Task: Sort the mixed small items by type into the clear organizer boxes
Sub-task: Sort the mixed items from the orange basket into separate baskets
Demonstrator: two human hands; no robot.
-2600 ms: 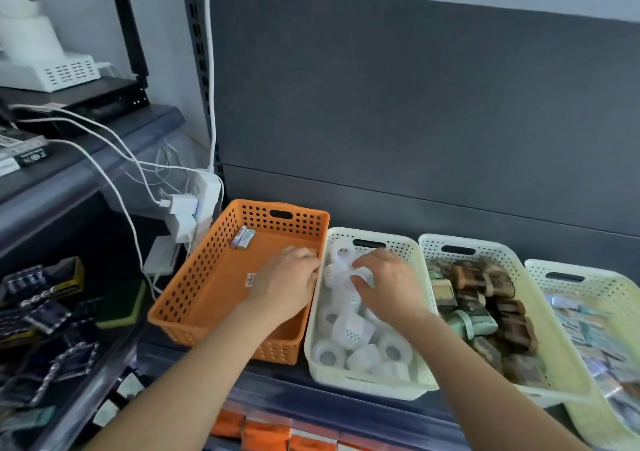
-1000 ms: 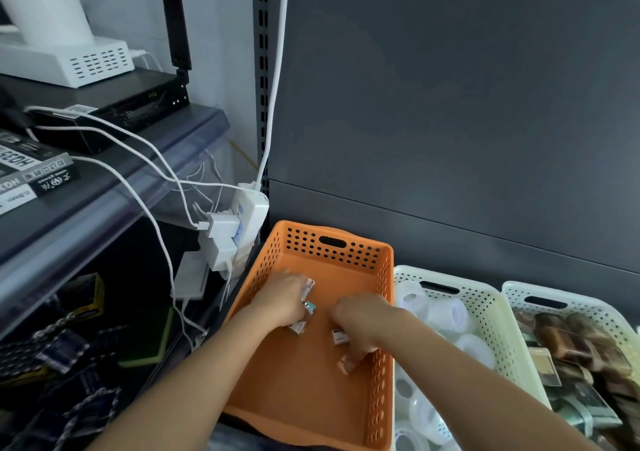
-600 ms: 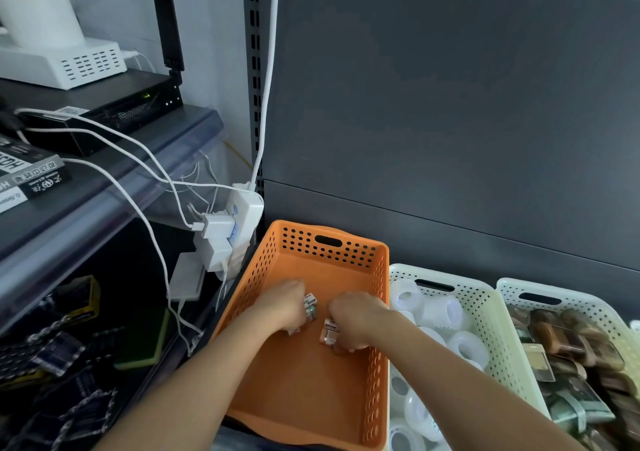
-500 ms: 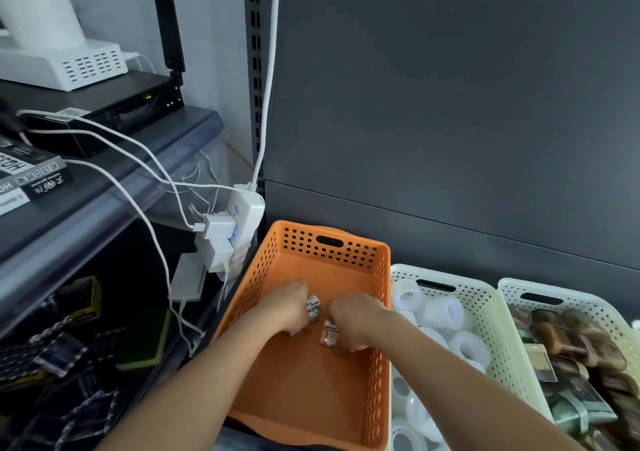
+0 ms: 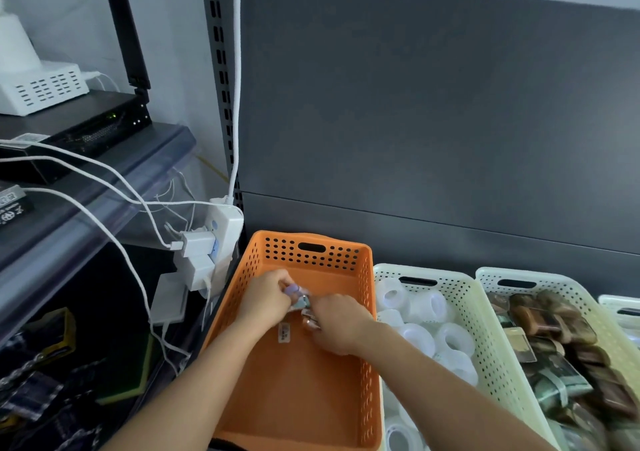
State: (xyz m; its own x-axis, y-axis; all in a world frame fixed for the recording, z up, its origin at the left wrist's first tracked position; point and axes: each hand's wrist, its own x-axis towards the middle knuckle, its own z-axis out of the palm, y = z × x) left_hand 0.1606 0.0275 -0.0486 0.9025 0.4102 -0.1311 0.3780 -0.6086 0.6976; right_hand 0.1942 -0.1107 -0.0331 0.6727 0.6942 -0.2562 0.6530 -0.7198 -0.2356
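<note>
Small pale wrapped items (image 5: 300,302) are held between two hands at the middle of the frame, just above the floor of the orange perforated plastic basket (image 5: 311,250). The left hand (image 5: 266,300) has its fingers curled round one piece, with a lilac-tipped end poking out past the thumb. The right hand (image 5: 337,324) curls its fingers down over a second piece, though the back of the hand hides most of the grip. Blur makes it impossible to say what kind of goods these are.

The likeliest slip is a drop. Both pieces are small, and the hands meet almost knuckle to knuckle, so a tug from one could pull the other's piece loose. A piece that falls here probably lands on the orange floor beside the white rectangular sticker (image 5: 284,333), which costs little. A piece flicked rightward could hop the wall into the cream perforated plastic basket (image 5: 420,271) and get lost among the clear tape rolls (image 5: 427,307). That would mix two types again. A wide left elbow could also snag the white cables hanging from the white power strip (image 5: 227,230) at middle left.
</note>
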